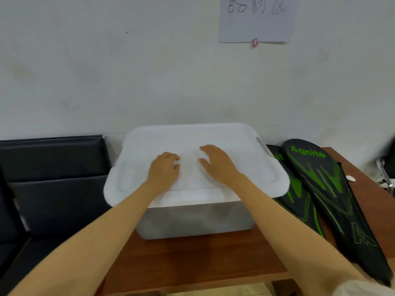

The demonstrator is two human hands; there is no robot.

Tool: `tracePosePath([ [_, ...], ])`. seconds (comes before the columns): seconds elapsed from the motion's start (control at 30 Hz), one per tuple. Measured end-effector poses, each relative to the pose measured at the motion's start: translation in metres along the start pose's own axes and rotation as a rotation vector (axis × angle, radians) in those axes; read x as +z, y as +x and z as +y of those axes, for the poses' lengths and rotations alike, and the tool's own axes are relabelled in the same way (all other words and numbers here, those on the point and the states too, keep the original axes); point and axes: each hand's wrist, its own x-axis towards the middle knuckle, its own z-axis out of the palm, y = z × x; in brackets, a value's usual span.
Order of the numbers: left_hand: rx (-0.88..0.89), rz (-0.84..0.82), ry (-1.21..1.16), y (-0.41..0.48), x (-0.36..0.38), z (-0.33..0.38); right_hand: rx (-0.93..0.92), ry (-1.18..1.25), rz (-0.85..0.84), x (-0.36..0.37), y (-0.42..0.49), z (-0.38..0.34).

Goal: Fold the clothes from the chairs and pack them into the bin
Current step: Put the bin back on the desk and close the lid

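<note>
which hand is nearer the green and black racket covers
Right. The right hand rests on the bin lid, on the side toward the racket covers; the left hand rests on the lid further from them.

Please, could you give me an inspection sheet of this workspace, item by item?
Surface: brown wooden table, carrying the white bin.
Job's things: bin with lid on; clothes nothing seen.
Clutter: two black-green racket covers beside the bin.
Grippers: left hand on lid, fingers curled, grip unclear; right hand flat on lid.
Cables: nothing seen.
Surroundings: black seat at left, paper sheet on white wall.
</note>
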Motion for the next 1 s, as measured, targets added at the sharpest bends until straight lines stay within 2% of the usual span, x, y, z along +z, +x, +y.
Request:
tracePosePath([
  [0.07, -0.084, 0.045, 0.226, -0.002, -0.023, -0.04, -0.072, 0.018, -0.091, 0.018, 0.017, -0.039],
  [0.13, -0.209, 0.029, 0.375, -0.006, -0.042, -0.072, -0.054, -0.018, -0.23, 0.038, 0.032, -0.069],
  [0.23, -0.44, -0.03, 0.363, -0.015, -0.056, -0.102, -0.003, -0.132, -0.361, 0.07, 0.043, -0.089],
  [0.3, -0.569, -0.02, 0.196, -0.015, -0.054, -0.108, 0.017, -0.176, -0.349, 0.081, 0.049, -0.09],
  [0.43, -0.696, 0.02, -0.065, 0.002, -0.053, -0.117, 0.053, -0.195, -0.341, 0.086, 0.062, -0.088],
  [0.57, -0.881, -0.037, -0.698, 0.014, -0.06, -0.129, 0.065, -0.224, -0.34, 0.09, 0.075, -0.087],
  [0.6, -0.864, -0.049, -0.783, 0.013, -0.061, -0.132, 0.066, -0.226, -0.337, 0.092, 0.076, -0.087],
  [0.67, -0.778, 0.002, -0.789, 0.01, -0.062, -0.13, 0.067, -0.23, -0.329, 0.094, 0.077, -0.085],
  [0.73, -0.671, 0.162, -0.601, 0.008, -0.061, -0.128, 0.065, -0.232, -0.32, 0.093, 0.076, -0.086],
  [0.8, -0.524, 0.254, -0.372, 0.007, -0.058, -0.126, 0.066, -0.227, -0.309, 0.092, 0.074, -0.087],
  [1.0, -0.375, 0.283, 0.007, 0.014, -0.053, -0.127, 0.063, -0.21, -0.291, 0.092, 0.072, -0.087],
])
